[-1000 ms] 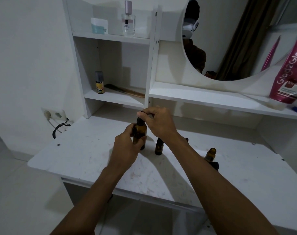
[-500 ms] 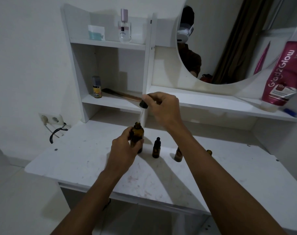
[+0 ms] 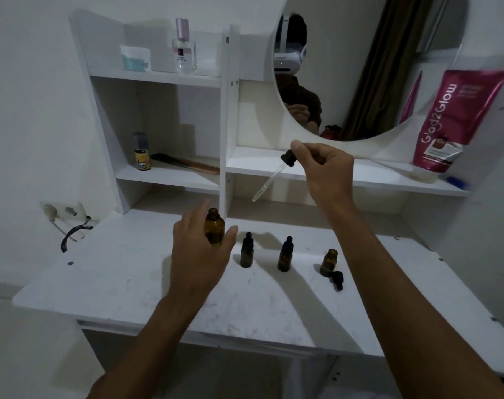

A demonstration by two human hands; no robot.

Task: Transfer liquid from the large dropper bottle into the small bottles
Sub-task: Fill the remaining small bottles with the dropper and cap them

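White walls and a white dressing table (image 3: pixel 124 286) with shelves and a round mirror (image 3: pixel 369 67) fill the view. On the tabletop stands the large dropper bottle (image 3: pixel 214 227), amber and uncapped, its neck open. The left hand (image 3: pixel 200 254) is spread just in front of this bottle, thumb and fingers apart on either side of it; whether they touch the glass cannot be told. To the right of the large bottle stand three small bottles in a row: the nearest small bottle (image 3: pixel 246 250) and the middle small bottle (image 3: pixel 285 254) carry black dropper caps, while the far small bottle (image 3: pixel 329 262) is open. A loose black cap (image 3: pixel 337 279) lies on the table just in front of that open one. Above and to the right of the large bottle, the right hand (image 3: pixel 325 168) is raised, thumb and fingers pinched together on the black bulb of the dropper (image 3: pixel 274 175). Its glass tube slants down to the left, the tip well clear of the large bottle's mouth. Farther right of the large bottle, a pink tube (image 3: pixel 452 122) stands on the shelf.
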